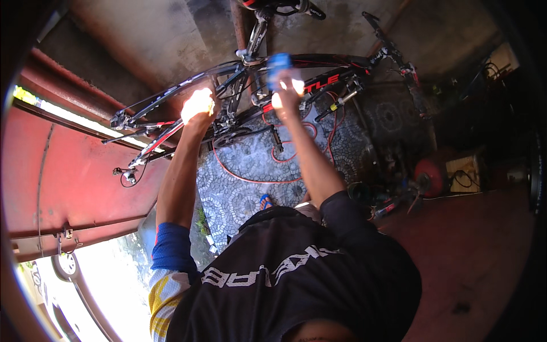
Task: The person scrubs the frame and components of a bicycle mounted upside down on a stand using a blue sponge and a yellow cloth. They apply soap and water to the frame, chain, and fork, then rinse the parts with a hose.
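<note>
Our left hand point(197, 105) grips closed around the black bicycle frame point(171, 91) near its crank; our right hand point(286, 91) pinches a blue cloth point(278, 61) against the top tube.

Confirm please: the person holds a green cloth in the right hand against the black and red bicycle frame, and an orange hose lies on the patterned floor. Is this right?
Not quite: the cloth is blue, not green, as the head view shows. The right hand does hold it against the black and red bicycle frame, and an orange hose lies on the patterned floor.
</note>
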### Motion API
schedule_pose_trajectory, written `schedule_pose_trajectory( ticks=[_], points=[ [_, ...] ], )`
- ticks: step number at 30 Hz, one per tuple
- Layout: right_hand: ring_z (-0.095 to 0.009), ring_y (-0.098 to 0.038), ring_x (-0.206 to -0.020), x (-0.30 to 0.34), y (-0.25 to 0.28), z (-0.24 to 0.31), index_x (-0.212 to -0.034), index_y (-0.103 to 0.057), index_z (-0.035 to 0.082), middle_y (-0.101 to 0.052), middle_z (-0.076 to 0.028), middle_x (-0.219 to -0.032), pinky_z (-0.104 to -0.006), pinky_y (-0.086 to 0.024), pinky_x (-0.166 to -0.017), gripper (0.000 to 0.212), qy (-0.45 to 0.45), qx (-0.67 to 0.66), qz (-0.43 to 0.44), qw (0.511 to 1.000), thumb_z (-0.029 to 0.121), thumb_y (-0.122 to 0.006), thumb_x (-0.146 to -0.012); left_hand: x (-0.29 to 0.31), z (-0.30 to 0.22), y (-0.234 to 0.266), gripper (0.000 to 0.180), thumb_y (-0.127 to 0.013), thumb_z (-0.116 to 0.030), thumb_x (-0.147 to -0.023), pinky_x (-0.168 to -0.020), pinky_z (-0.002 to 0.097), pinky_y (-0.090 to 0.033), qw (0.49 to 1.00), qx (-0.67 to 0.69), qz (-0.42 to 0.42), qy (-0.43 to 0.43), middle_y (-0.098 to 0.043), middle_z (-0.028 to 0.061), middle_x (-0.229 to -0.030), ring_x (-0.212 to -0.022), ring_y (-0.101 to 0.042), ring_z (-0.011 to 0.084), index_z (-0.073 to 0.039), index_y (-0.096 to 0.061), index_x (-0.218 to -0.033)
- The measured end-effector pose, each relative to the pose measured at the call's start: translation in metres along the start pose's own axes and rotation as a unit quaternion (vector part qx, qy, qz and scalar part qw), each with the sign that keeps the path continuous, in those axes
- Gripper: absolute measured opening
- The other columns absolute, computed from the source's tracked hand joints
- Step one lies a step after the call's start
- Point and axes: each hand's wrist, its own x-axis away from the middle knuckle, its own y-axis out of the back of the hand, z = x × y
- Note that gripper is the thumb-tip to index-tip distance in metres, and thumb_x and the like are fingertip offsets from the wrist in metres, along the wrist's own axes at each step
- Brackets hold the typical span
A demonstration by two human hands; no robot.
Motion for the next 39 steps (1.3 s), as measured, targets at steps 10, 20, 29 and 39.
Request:
schedule_pose_trajectory(
  ticks=[10,20,29,39],
  points=[
    [-0.01,-0.042,-0.062,-0.075,0.056,-0.011,-0.088,-0.049,0.014,-0.047,0.004,-0.073,-0.0288,-0.037,-0.056,0.013,-0.115,-0.228,-0.074,0.964,0.019,-0.054,-0.099,0.015,-0.01,0.007,0.02,-0.059,-0.025,-0.085,-0.072,0.0452,-0.057,0.994,-0.005,-0.082,-0.073,-0.069,0.018,-0.082,-0.078,-0.069,0.0369,-0.007,-0.067,-0.087],
    [-0.01,-0.048,-0.059,-0.108,0.112,-0.047,-0.091,-0.06,0.013,-0.051,0.003,-0.073,-0.0295,-0.041,-0.052,0.028,-0.044,0.042,-0.069,0.996,0.037,-0.054,-0.103,0.022,0.021,-0.008,0.031,-0.073,-0.028,-0.081,-0.063,0.0445,-0.055,0.984,0.031,-0.138,-0.105,-0.066,0.0148,-0.075,-0.069,-0.067,0.0361,-0.008,-0.066,-0.104],
    [-0.008,-0.046,-0.057,-0.067,0.051,-0.027,-0.089,-0.053,0.013,-0.049,0.004,-0.07,-0.0252,-0.04,-0.051,0.013,-0.15,-0.317,-0.074,0.934,0.019,-0.062,-0.097,0.019,0.02,-0.005,0.037,-0.074,-0.027,-0.08,-0.068,0.0425,-0.055,0.972,0.003,-0.176,-0.153,-0.069,0.0158,-0.08,-0.073,-0.068,0.0342,-0.005,-0.066,-0.108],
    [-0.021,-0.061,-0.076,-0.107,0.138,-0.073,-0.1,-0.063,0.003,-0.062,-0.008,-0.082,-0.0371,-0.05,-0.068,0.047,-0.099,0.116,-0.154,0.976,0.049,-0.062,-0.097,0.0,-0.006,0.007,0.038,-0.069,-0.032,-0.086,-0.078,0.0455,-0.057,0.999,-0.028,0.016,0.035,-0.073,0.0207,-0.092,-0.086,-0.071,0.0388,-0.005,-0.063,-0.112]
  ],
)
